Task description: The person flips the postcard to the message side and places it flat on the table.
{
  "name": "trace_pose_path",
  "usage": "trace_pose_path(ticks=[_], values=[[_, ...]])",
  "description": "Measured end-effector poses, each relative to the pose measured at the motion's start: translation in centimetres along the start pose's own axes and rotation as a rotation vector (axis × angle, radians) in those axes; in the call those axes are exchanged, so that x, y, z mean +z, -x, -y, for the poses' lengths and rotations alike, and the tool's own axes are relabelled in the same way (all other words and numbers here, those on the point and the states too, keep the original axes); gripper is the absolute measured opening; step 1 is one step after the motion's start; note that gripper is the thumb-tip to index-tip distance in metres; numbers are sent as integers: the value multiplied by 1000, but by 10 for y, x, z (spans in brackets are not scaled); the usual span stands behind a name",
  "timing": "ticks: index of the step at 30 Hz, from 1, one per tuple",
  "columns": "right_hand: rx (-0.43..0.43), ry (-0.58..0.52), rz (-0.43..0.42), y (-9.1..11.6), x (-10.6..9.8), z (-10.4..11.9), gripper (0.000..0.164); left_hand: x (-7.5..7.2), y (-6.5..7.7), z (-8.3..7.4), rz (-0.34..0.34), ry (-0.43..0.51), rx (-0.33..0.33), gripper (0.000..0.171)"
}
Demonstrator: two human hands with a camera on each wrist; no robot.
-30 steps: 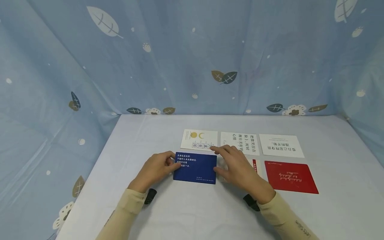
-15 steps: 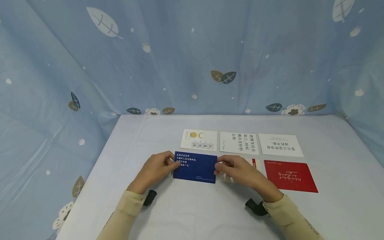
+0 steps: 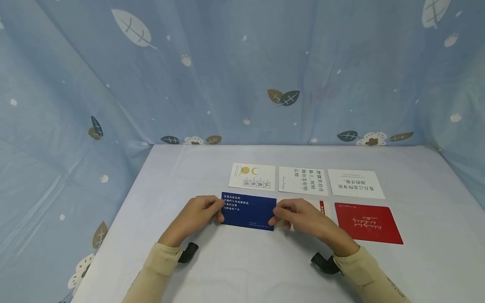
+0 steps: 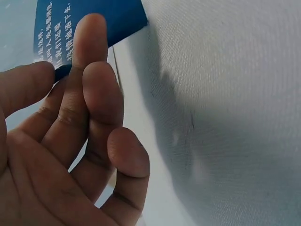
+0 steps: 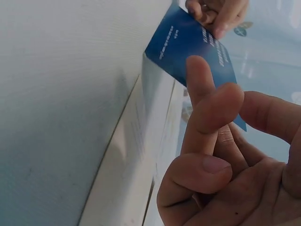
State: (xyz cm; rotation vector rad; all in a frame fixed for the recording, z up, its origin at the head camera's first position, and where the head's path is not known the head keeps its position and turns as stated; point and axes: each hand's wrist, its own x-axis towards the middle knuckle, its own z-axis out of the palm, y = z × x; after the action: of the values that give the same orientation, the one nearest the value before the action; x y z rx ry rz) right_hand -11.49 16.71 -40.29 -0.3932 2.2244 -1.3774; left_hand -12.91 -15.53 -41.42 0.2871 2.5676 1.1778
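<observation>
From the head view the white table [image 3: 235,269] carries a row of cards with the blue card [image 3: 248,210] in front, pinched at its short ends by the left hand [image 3: 197,216] and right hand [image 3: 303,216], while only the wrist views show it tilted up off the surface, thumb above and fingers beneath.

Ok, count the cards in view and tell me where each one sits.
6. Far row: sun-and-moon card, white text card, another white card. Near row: blue card lifted between both hands, a card mostly hidden behind the right hand, red card. More may be hidden.
</observation>
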Motion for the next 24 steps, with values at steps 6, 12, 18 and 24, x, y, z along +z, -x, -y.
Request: trace_pose_path(ticks=[6, 12, 18, 24], values=[[-47, -1, -27, 2, 0, 2, 24, -2, 3, 1, -15, 61, 23, 35], [-46, -20, -56, 3, -1, 3, 23, -4, 4, 0, -15, 98, 43, 36], [-35, -32, -73, 4, -3, 3, 23, -6, 5, -1, -15, 109, 52, 37], [-39, -57, -76, 5, -4, 3, 25, -6, 6, -1, -19, 143, 63, 38]])
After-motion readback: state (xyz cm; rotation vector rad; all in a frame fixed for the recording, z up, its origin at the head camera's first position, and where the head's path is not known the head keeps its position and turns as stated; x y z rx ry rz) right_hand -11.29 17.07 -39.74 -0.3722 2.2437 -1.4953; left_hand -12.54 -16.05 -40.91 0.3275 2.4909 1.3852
